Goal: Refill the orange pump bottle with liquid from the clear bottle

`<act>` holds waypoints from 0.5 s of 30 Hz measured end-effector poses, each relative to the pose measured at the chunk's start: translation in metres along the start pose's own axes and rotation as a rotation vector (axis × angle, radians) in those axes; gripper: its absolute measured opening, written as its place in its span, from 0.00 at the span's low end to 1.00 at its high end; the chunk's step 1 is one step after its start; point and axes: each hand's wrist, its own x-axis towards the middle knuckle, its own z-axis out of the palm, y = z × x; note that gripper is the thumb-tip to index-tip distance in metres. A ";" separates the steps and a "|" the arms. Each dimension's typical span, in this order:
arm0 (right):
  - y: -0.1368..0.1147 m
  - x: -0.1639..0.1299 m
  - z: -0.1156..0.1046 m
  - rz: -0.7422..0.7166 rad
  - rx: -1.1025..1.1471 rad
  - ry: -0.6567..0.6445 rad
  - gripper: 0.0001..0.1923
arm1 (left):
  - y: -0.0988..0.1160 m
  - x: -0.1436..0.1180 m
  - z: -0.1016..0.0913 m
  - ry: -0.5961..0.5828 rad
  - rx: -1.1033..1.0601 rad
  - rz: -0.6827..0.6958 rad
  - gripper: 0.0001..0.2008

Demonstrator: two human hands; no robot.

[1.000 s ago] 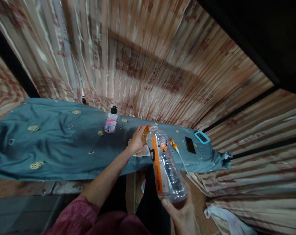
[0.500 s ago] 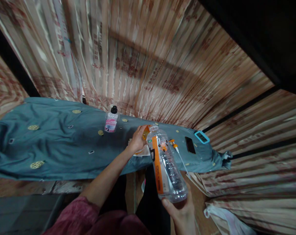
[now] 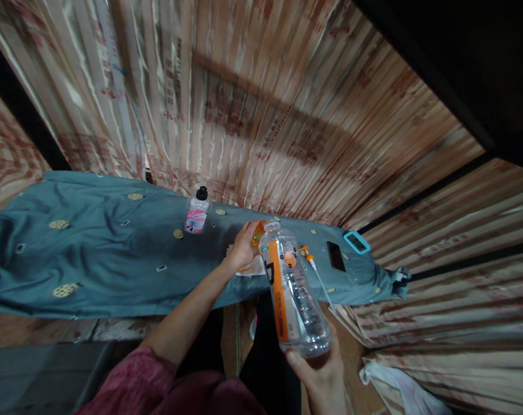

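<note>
My right hand (image 3: 319, 374) is closed around the base of a large clear plastic bottle (image 3: 302, 305) with an orange and white label. The bottle is tilted, its neck pointing away from me and to the left. My left hand (image 3: 243, 248) grips a small amber see-through container (image 3: 258, 233), held against or right beside the bottle's mouth; my fingers hide most of it. Under the left hand lies a white and orange item (image 3: 255, 267), partly covered. An orange-headed pump dispenser (image 3: 310, 257) with a long white tube lies right of the bottle.
A blue-green patterned cloth (image 3: 101, 248) covers the narrow table. On it are a black-capped bottle with a pink label (image 3: 196, 216), a dark phone (image 3: 336, 256) and a blue-framed digital timer (image 3: 356, 242). Plastic-covered walls (image 3: 253, 115) stand behind. A white bag (image 3: 400, 383) lies at lower right.
</note>
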 end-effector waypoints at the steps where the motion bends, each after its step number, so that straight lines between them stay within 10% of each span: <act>1: 0.000 0.000 0.000 -0.004 0.001 -0.003 0.41 | 0.000 0.000 0.000 -0.001 -0.002 -0.001 0.37; 15: 0.002 0.001 -0.002 -0.014 -0.049 0.002 0.43 | -0.002 0.000 0.001 0.004 0.002 -0.017 0.38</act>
